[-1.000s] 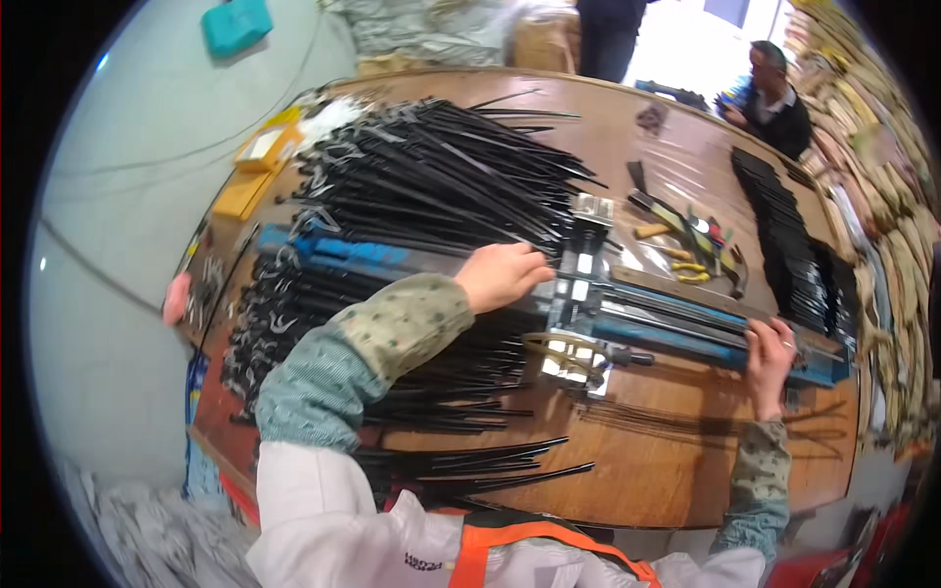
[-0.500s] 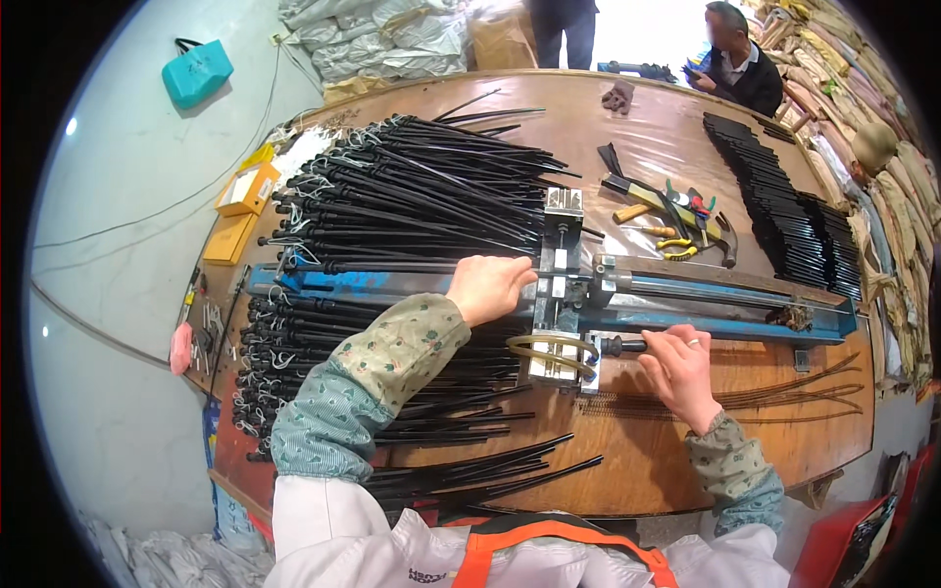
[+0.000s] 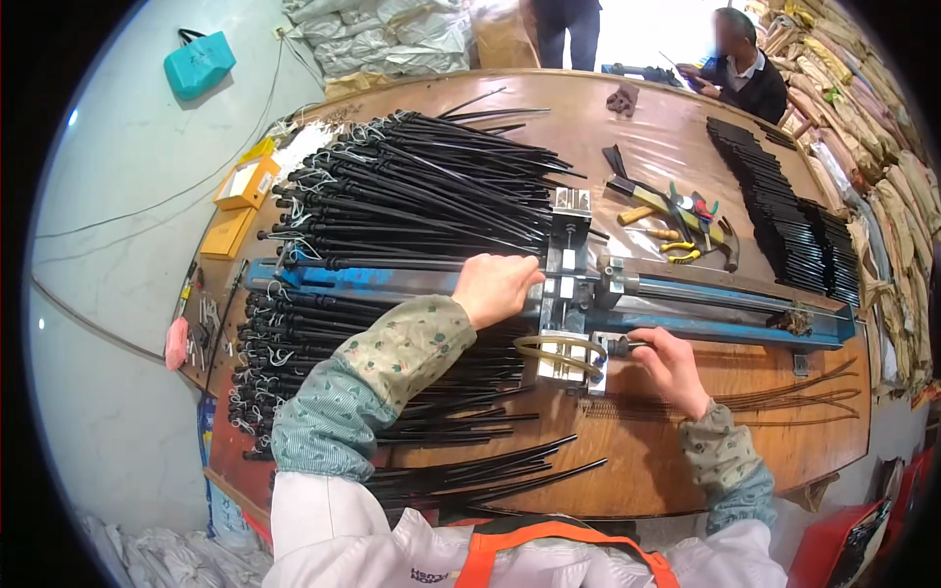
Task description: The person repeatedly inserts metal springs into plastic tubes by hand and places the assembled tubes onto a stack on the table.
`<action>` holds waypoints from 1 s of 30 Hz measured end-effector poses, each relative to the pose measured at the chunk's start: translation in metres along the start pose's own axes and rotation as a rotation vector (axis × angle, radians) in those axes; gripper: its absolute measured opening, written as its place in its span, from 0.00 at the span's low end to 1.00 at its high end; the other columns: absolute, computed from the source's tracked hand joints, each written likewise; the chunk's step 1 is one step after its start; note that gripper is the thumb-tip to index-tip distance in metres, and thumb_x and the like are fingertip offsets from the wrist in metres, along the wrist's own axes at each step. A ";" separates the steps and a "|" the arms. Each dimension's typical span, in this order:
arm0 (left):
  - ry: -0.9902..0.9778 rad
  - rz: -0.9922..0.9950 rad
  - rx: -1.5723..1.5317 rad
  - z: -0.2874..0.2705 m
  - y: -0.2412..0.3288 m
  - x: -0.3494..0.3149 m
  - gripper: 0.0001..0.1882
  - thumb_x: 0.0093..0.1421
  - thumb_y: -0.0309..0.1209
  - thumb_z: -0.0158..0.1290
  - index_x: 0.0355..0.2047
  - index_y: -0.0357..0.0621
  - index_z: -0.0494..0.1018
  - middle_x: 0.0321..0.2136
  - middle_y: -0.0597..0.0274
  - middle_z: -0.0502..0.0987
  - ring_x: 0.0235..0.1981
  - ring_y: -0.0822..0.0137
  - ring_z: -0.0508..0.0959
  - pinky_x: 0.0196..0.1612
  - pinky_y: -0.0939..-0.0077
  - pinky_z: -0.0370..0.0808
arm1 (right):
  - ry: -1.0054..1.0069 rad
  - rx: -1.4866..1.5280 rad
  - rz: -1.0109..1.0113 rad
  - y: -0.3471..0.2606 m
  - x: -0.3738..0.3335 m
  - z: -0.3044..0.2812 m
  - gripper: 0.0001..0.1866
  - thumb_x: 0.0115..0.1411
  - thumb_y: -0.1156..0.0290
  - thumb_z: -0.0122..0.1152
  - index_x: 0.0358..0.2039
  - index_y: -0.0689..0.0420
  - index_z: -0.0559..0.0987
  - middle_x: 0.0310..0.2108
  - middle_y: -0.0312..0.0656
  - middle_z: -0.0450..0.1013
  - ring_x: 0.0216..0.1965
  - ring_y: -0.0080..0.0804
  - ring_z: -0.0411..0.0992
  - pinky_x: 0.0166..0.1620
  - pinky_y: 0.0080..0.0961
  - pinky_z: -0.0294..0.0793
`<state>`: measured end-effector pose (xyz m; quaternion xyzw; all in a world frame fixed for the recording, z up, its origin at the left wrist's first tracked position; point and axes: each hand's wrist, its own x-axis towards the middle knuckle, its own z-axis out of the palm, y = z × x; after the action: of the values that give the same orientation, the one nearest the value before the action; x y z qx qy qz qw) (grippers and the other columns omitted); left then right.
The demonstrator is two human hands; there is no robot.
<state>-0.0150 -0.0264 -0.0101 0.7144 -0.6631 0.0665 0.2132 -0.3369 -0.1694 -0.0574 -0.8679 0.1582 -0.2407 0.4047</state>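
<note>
My left hand [image 3: 495, 292] is closed round the end of a long black rod [image 3: 397, 265] at a metal clamping fixture [image 3: 564, 265]. The fingers hide that end, and I cannot tell how far it goes in. At the fixture's near end, the fingers of my right hand [image 3: 671, 367] close on a short black handle [image 3: 619, 346]. Two tan hoses [image 3: 559, 343] loop over the near clamp. A blue steel rail [image 3: 725, 325] runs under the fixture, with a thin metal shaft [image 3: 716, 286] lying along it to the right.
Bundles of black rods with white cords [image 3: 421, 181] lie left of the fixture, on both sides of the rail. A hammer [image 3: 727, 243] and pliers [image 3: 678, 251] lie beyond it. Stacked black pieces [image 3: 774, 206] sit far right. Thin springs [image 3: 725, 403] lie nearer. A person [image 3: 750, 73] sits across the table.
My right hand has shifted left along the black handle, closer to the fixture. My left hand stays at the fixture. Across the table, the seated person's head has turned.
</note>
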 end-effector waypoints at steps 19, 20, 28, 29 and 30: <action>0.327 0.047 0.388 -0.032 -0.138 -0.033 0.22 0.60 0.38 0.63 0.56 0.62 0.76 0.50 0.64 0.73 0.56 0.56 0.71 0.54 0.49 0.64 | -0.273 -0.630 -0.217 -0.005 -0.046 0.051 0.16 0.46 0.81 0.59 0.38 0.60 0.76 0.34 0.49 0.69 0.36 0.52 0.69 0.37 0.44 0.72; 0.366 0.026 0.351 -0.049 -0.122 -0.036 0.15 0.62 0.36 0.61 0.49 0.57 0.77 0.43 0.64 0.76 0.49 0.56 0.76 0.48 0.53 0.67 | -0.254 -0.654 -0.128 -0.015 -0.053 0.041 0.16 0.45 0.83 0.58 0.38 0.61 0.75 0.34 0.50 0.69 0.36 0.54 0.69 0.36 0.46 0.71; 0.002 -0.099 0.142 -0.043 -0.048 -0.220 0.10 0.59 0.41 0.64 0.32 0.54 0.77 0.31 0.69 0.72 0.39 0.63 0.74 0.43 0.63 0.68 | -0.323 -0.395 -0.052 -0.048 -0.049 0.071 0.09 0.53 0.83 0.56 0.36 0.59 0.76 0.35 0.51 0.71 0.38 0.56 0.72 0.41 0.47 0.74; -0.002 -0.105 0.195 -0.039 -0.046 -0.223 0.10 0.58 0.41 0.64 0.33 0.53 0.76 0.32 0.69 0.73 0.40 0.63 0.74 0.44 0.63 0.68 | -0.340 -0.390 -0.042 -0.047 -0.046 0.076 0.09 0.55 0.82 0.56 0.37 0.59 0.77 0.35 0.51 0.72 0.38 0.57 0.72 0.41 0.47 0.74; -0.006 -0.117 0.249 -0.036 -0.041 -0.223 0.11 0.58 0.40 0.64 0.34 0.53 0.76 0.33 0.68 0.73 0.41 0.63 0.74 0.44 0.63 0.67 | -0.361 -0.385 -0.034 -0.045 -0.045 0.078 0.10 0.56 0.82 0.56 0.39 0.59 0.77 0.34 0.52 0.73 0.38 0.57 0.73 0.41 0.47 0.74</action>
<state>0.0070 0.1944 -0.0708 0.7729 -0.6077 0.1337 0.1247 -0.3285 -0.0714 -0.0792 -0.9604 0.1117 -0.0544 0.2495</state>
